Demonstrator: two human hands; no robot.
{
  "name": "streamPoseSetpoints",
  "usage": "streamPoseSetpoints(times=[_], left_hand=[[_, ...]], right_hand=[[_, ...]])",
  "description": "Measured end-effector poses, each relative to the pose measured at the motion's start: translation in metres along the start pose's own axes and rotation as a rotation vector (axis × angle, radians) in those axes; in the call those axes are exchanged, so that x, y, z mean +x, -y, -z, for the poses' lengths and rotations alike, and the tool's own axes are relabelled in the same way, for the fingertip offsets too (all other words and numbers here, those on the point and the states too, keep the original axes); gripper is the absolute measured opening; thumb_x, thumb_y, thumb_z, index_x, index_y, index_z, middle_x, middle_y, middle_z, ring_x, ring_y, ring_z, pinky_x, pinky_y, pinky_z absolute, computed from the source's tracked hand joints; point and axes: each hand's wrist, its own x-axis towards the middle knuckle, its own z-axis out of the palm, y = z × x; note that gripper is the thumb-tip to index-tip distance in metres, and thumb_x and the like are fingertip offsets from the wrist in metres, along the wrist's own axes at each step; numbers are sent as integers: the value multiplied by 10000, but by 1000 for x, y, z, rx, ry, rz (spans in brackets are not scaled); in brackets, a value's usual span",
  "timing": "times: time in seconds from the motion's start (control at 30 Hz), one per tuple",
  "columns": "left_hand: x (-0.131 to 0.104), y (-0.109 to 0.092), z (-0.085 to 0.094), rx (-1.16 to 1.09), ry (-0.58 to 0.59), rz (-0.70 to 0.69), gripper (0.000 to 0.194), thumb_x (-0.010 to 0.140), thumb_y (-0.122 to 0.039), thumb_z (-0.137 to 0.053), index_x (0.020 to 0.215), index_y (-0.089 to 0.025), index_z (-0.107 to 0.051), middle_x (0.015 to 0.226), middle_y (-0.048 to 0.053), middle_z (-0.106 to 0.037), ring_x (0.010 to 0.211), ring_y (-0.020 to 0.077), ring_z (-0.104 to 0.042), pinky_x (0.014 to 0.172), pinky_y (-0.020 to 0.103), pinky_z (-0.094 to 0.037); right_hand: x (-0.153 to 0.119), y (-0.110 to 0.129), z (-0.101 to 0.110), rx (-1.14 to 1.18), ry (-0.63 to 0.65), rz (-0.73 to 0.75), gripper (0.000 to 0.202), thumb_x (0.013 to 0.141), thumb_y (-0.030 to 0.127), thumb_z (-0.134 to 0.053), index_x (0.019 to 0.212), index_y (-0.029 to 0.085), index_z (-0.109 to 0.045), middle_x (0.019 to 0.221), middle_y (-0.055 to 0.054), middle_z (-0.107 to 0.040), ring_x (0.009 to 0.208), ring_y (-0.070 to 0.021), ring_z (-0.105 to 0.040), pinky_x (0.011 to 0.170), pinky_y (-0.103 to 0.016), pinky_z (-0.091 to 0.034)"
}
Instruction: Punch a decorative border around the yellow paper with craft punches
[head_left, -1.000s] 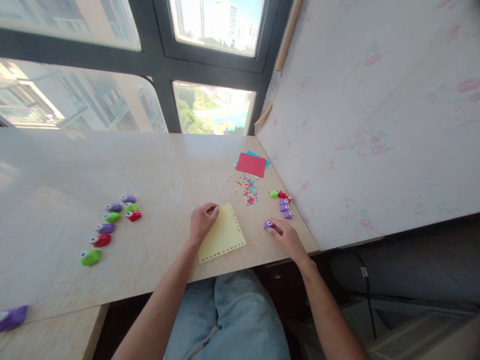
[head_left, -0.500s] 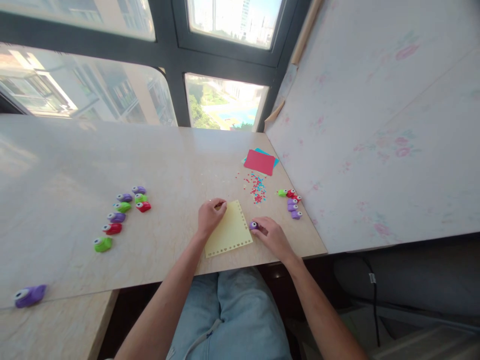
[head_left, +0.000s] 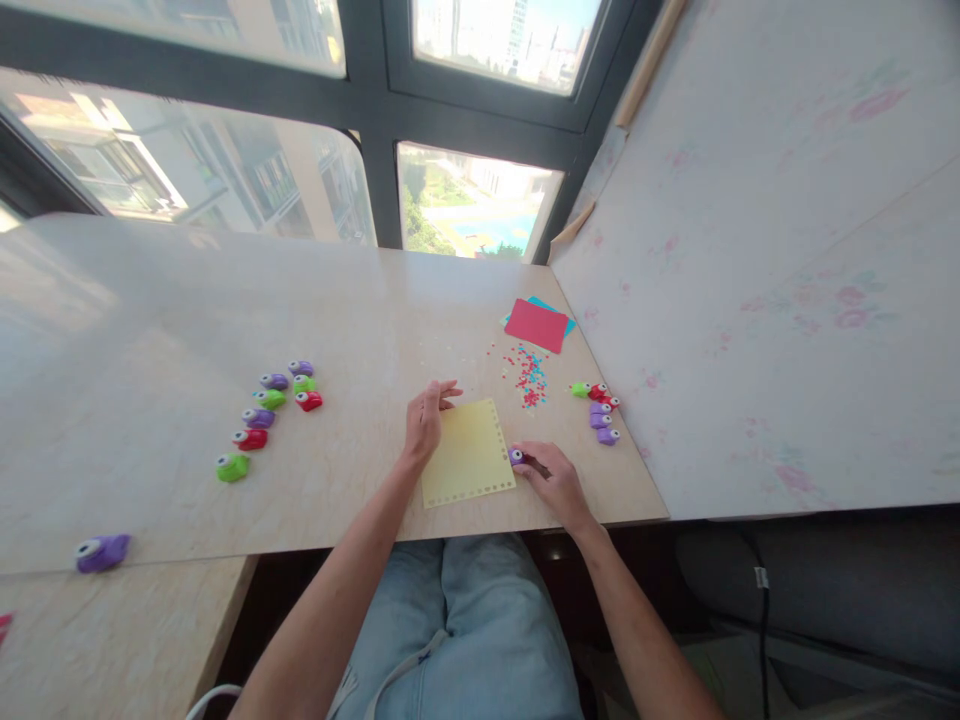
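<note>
A yellow sheet of paper point(head_left: 465, 455) lies on the table, with small punched holes along its near and right edges. At its upper left, my left hand point(head_left: 427, 422) rests by the paper's edge, fingers stretched out and partly apart, holding nothing that I can see. My right hand point(head_left: 555, 485) grips a small purple craft punch point(head_left: 517, 456) between thumb and fingers, right at the sheet's right edge. Whether the paper sits inside the punch's slot is too small to tell.
Red and blue cards point(head_left: 537, 325) lie stacked beyond scattered paper confetti point(head_left: 532, 378). Several coloured punches point(head_left: 603, 420) stand by the wall, and several more point(head_left: 258, 418) to the left. A lone purple punch point(head_left: 103, 553) sits near the table's front edge.
My left hand has loosened from a pinch on the paper's upper left, and its fingers now stretch out. My right hand still holds the purple punch at the right edge. The view has shifted left.
</note>
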Motion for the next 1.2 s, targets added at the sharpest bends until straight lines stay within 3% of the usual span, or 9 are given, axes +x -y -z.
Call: streamPoseSetpoints(times=[0.2,0.4,0.67,1.2], left_hand=[[-1,1,-2,305,115,-103,412,908,-494,-482,1001,-177,-727,1017,79,-746,896,222,-685,800,329,-518],[-4,-3,-4,564,196,-294,292,822,-435,-647,979,-197,-713,990,77,-733,933,229,-662,882,358,-489],[-3,-1,-5,618,207,-290,173,806,-298,-667,946,-209,-716,970,73,-722,904,223,-654,856,358,-494],[-4,0,-6,612,199,-293,149,797,-271,-670,919,-203,-723,961,68,-723,906,224,-646,860,357,-487]], right_hand=[[-2,-2,2,15,10,2,232,870,306,-645,1090,260,-703,1058,-71,-726,994,-225,-650,896,-401,-524],[-4,-3,4,10,27,-5,253,875,318,-641,1118,269,-693,1076,-71,-721,1017,-231,-642,916,-418,-513],[-6,-1,5,49,12,-62,249,868,332,-644,1101,268,-702,1067,-77,-720,988,-228,-655,884,-405,-536],[-1,3,5,1,69,14,256,873,312,-645,1120,288,-705,1097,-60,-731,1038,-234,-650,938,-430,-500]])
